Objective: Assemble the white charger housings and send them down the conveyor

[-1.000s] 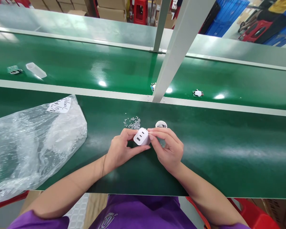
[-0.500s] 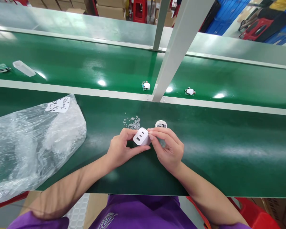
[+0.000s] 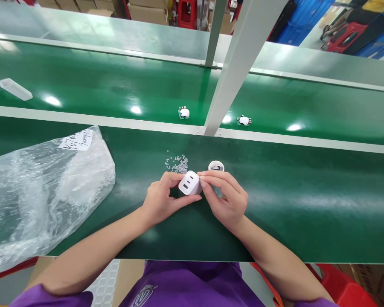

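Observation:
A white charger (image 3: 190,183) with several dark port slots faces up, tilted, above the green bench. My left hand (image 3: 161,198) grips it between thumb and fingers, closed round its left and lower sides. At the charger's right edge, the thumb and fingertips of my right hand (image 3: 227,200) are pinched together, touching it; anything tiny between them is hidden. Just behind the charger lies a scatter of small clear pieces (image 3: 179,164). Beyond my right fingers sits a small round white container (image 3: 216,165), partly covered by the hand.
A large clear plastic bag (image 3: 51,192) with a handwritten label covers the bench's left. Behind a pale rail, a green belt carries circuit boards with white parts (image 3: 184,113) (image 3: 244,120) and a white housing (image 3: 16,89). A slanted metal post (image 3: 237,64) rises behind my hands.
On the belt, the circuit boards and white housing have shifted left. Both hands and the charger stay almost exactly where they were.

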### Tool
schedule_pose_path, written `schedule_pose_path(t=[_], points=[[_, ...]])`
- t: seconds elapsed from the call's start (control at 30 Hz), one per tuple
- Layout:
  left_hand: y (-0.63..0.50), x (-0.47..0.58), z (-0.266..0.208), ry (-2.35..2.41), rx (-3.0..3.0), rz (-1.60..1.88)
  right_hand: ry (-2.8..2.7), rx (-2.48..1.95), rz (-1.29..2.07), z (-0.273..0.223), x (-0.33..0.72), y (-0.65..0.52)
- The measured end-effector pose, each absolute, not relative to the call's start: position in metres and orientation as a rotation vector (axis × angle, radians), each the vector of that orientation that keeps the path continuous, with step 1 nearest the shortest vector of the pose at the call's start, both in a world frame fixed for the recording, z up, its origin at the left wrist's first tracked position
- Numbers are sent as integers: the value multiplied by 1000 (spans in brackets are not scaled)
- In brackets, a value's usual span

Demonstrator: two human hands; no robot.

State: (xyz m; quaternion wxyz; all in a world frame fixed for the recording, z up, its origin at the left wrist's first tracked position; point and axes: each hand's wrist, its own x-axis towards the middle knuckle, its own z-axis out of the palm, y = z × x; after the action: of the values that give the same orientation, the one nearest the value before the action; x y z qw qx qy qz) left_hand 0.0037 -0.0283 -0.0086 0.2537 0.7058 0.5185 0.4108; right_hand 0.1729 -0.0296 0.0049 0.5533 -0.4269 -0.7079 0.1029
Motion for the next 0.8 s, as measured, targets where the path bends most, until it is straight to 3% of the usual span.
schedule_pose_path(t=[0.5,0.8], points=[[-27,2,-14,1461,1856,1083,-1738,-942,130,-12,169,-32],[-21,1,-5,1407,1892,1102,-1686,-962,554,-14,161,-36]])
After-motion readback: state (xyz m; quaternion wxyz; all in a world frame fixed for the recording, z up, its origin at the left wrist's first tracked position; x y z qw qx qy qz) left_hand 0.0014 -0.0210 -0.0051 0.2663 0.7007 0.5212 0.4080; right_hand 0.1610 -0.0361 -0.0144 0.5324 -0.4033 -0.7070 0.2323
